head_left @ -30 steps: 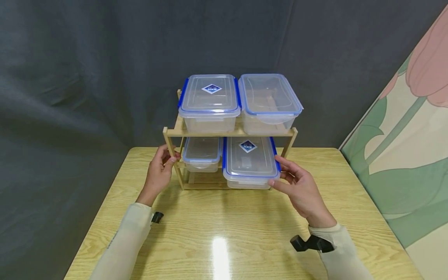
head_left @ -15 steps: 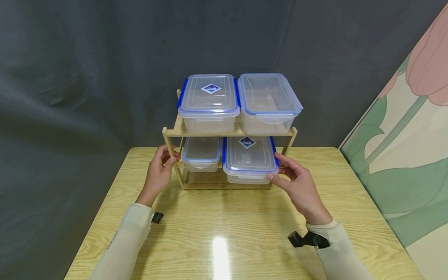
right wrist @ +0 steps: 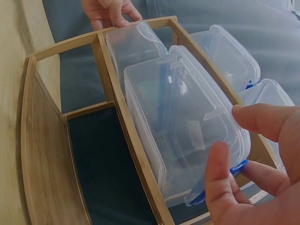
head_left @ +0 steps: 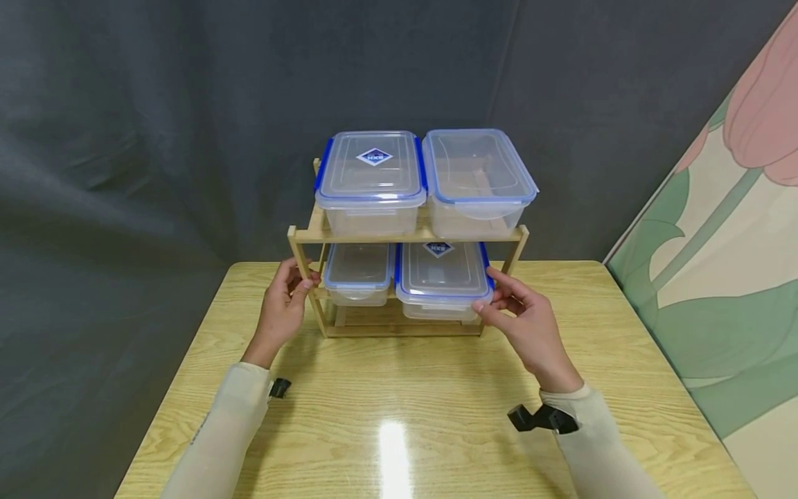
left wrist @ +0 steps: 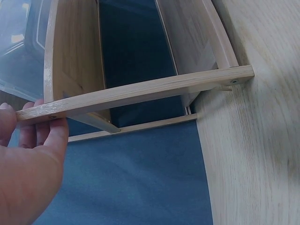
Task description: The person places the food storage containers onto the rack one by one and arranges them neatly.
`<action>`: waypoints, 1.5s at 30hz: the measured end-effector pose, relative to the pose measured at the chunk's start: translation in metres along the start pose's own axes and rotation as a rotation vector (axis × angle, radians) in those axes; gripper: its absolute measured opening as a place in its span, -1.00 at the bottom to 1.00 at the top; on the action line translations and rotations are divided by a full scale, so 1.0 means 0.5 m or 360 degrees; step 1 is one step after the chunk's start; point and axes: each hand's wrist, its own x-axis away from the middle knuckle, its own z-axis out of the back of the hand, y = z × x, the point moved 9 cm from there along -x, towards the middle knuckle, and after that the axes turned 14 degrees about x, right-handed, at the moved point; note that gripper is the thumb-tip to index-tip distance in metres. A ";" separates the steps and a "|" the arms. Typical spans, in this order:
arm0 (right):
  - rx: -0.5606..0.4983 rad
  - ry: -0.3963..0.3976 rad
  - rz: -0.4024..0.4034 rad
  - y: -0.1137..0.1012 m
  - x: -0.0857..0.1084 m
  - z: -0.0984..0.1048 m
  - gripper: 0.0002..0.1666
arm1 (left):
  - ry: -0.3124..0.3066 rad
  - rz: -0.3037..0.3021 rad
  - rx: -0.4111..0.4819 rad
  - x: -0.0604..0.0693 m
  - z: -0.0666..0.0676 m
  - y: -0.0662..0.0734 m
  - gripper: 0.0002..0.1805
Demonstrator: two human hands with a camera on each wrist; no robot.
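A light wooden shelf rack [head_left: 408, 236] stands on the table with clear plastic food containers on two levels. My left hand [head_left: 283, 308] grips its left post, the thumb in front and the fingers behind, as the left wrist view also shows. On the middle shelf, at the right, sits a food container [head_left: 444, 277] with blue clips and a diamond label, its front poking out a little past the shelf. My right hand [head_left: 526, 322] holds this container by its front right corner. To its left is a smaller lidded container [head_left: 358, 267], close beside it.
Two larger containers stand on the top shelf, the left one [head_left: 370, 170] with a diamond label, the right one [head_left: 480, 170] plain. A dark curtain [head_left: 156, 125] hangs behind, and a flower-patterned panel [head_left: 704, 263] lines the right side. The wooden table [head_left: 337, 416] extends in front.
The right-hand container on the middle shelf has slid back into the rack, and my right hand has moved away from me with it. My left hand has stayed on the post.
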 end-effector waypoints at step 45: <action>-0.0178 0.0032 0.0028 0.016 -0.032 0.004 -0.28 | -0.0045 0.0089 0.0021 0.016 -0.006 0.008 -0.57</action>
